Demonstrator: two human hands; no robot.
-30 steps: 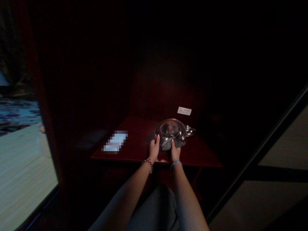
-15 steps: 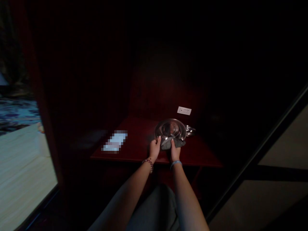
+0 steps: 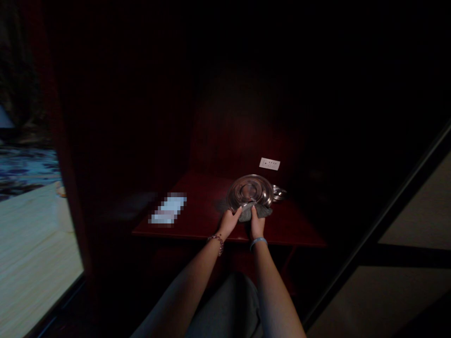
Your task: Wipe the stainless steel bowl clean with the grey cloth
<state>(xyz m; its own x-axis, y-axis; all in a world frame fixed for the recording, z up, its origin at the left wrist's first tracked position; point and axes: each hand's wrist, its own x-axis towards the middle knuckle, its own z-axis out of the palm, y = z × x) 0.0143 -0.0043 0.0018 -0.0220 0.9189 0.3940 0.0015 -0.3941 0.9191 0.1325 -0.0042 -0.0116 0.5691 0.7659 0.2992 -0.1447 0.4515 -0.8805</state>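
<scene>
Near the table's (image 3: 197, 206) front edge, the left hand (image 3: 229, 220) grips the metal lid's (image 3: 250, 191) rim while the right hand (image 3: 257, 224) clamps a grey cloth (image 3: 256, 211) against it. A small metal piece (image 3: 279, 192) lies just behind, a white card (image 3: 269, 164) further back.

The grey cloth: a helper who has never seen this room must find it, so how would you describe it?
On the dark red table, find the round shiny metal plate. The grey cloth lies crumpled at its near rim under the right hand, the only soft, dull thing there.

Dark red table (image 3: 197, 206); white socket plate (image 3: 269, 164) on back wall; blurred pale card (image 3: 167, 210) lying at table's left
</scene>
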